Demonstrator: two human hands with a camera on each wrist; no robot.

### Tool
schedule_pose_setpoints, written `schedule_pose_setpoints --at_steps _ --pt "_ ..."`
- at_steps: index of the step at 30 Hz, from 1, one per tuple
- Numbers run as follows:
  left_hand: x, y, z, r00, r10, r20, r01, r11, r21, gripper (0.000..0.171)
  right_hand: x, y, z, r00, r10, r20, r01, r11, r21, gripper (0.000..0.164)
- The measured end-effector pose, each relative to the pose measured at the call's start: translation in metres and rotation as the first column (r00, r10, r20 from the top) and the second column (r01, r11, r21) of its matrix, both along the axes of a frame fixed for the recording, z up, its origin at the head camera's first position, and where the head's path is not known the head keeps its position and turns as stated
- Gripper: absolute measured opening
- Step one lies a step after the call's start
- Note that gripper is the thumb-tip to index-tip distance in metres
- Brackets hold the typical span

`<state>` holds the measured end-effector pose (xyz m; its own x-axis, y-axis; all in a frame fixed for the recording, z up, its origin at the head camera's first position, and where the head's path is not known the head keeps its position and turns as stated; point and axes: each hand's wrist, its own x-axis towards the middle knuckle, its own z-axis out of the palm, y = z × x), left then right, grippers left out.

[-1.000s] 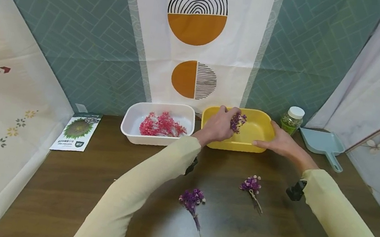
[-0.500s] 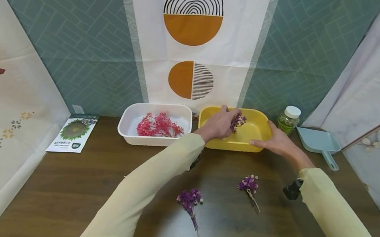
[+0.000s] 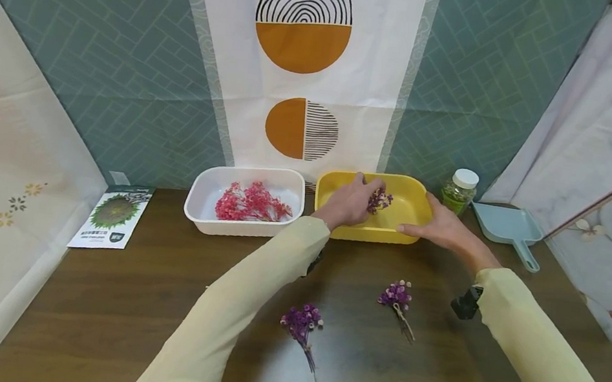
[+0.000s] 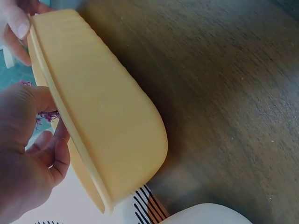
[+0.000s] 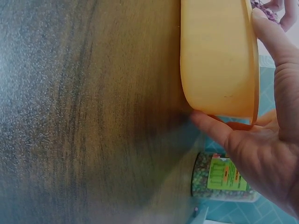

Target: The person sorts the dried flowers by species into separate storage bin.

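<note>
In the head view my left hand (image 3: 349,202) reaches over the left part of a yellow plastic basin (image 3: 412,206). It pinches a small bunch of purple dried flowers (image 3: 379,201) inside the rim; the stems are hidden by the hand. My right hand (image 3: 444,230) holds the basin's right end, thumb at the front rim and fingers around the end wall, as the right wrist view shows on the basin (image 5: 219,60). Two more purple bunches lie on the table: one at front centre (image 3: 300,324), one to its right (image 3: 397,294), tied with twine.
Left of the yellow basin stands a white basin (image 3: 202,219) holding pink dried flowers (image 3: 253,202). A jar with a white lid (image 3: 460,190) and a light-blue dustpan (image 3: 509,226) sit at right. A sunflower seed packet (image 3: 113,216) lies far left on the wooden table (image 3: 107,313).
The whole head view has drifted slightly left. Both hands stay at the yellow basin, and the held purple flowers sit slightly lower in it.
</note>
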<state>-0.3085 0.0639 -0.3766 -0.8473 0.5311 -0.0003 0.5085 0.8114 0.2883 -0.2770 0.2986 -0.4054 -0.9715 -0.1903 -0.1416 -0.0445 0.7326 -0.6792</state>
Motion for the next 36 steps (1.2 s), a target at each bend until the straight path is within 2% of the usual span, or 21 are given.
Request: schedule_pose_setpoints --at_steps 13,16,19,23,28,30,33,36 --pt "0.0 -0.007 -0.004 0.999 0.038 0.008 -0.038 0.999 -0.011 0.073 -0.001 -0.011 -0.002 1.0 0.007 0.008 -0.007 1.0 -0.01 0.112" --pt "0.002 -0.011 -0.001 0.999 0.04 0.006 -0.041 0.998 0.047 0.073 -0.002 -0.011 -0.002 1.0 0.004 0.009 -0.004 1.0 -0.006 0.114" --pt "0.01 -0.016 0.005 0.999 0.05 0.002 -0.05 0.987 0.15 0.067 -0.002 -0.011 -0.002 1.0 0.004 0.009 -0.004 1.0 -0.001 0.116" --pt "0.033 -0.028 0.014 0.996 0.08 -0.027 -0.07 0.961 0.266 0.06 -0.002 -0.01 -0.001 1.0 -0.002 0.013 0.002 1.0 -0.009 0.116" --pt "0.075 -0.047 0.019 0.988 0.147 -0.05 -0.124 0.942 0.312 0.061 0.001 -0.006 0.002 1.0 -0.019 0.022 0.019 1.0 -0.013 0.119" --pt "0.092 -0.054 0.017 0.987 0.155 -0.05 -0.13 0.935 0.331 0.061 0.002 -0.002 0.003 0.999 -0.024 0.023 0.024 1.0 -0.001 0.12" --pt "0.117 -0.07 0.011 0.988 0.148 -0.041 -0.119 0.909 0.4 0.061 0.003 -0.002 0.005 0.999 -0.021 0.026 0.021 1.0 0.01 0.121" --pt "0.138 -0.085 0.004 0.992 0.128 0.0 -0.112 0.867 0.486 0.061 0.003 -0.003 0.005 0.999 -0.015 0.029 0.014 1.0 0.017 0.122"
